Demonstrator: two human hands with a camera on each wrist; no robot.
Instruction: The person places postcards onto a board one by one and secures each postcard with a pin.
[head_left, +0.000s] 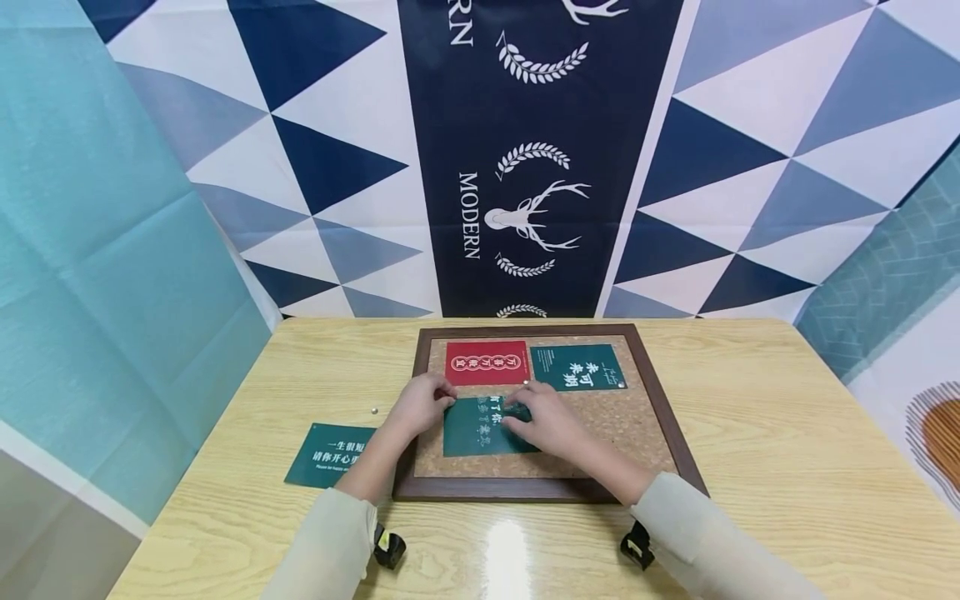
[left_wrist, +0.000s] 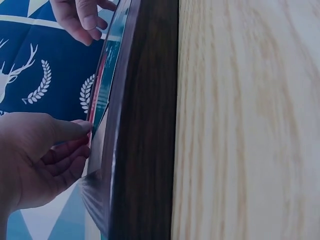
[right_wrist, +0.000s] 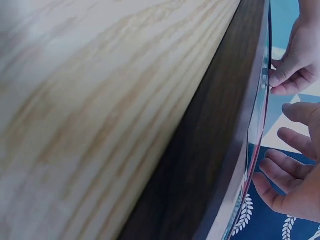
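Observation:
A dark green card (head_left: 472, 442) with white lettering lies over the lower left of a cork board (head_left: 630, 425). My left hand (head_left: 420, 408) pinches its upper left corner between thumb and index finger; the left wrist view shows the left hand (left_wrist: 40, 155) with the other fingers curled below the thumb. Over the card's right part hovers my right hand (head_left: 551, 421). In the right wrist view the right hand (right_wrist: 300, 170) has its fingers spread and loosely bent, with nothing between them. The right hand partly covers the card's right end.
A red card (head_left: 487, 363) and another green card (head_left: 551, 367) lie along the board's top. Dark wooden frame (head_left: 510, 489) edges the board. Left of it, a green card (head_left: 318, 467) lies on the table (head_left: 247, 492), partly under my left forearm, near a small round pale object (head_left: 374, 410).

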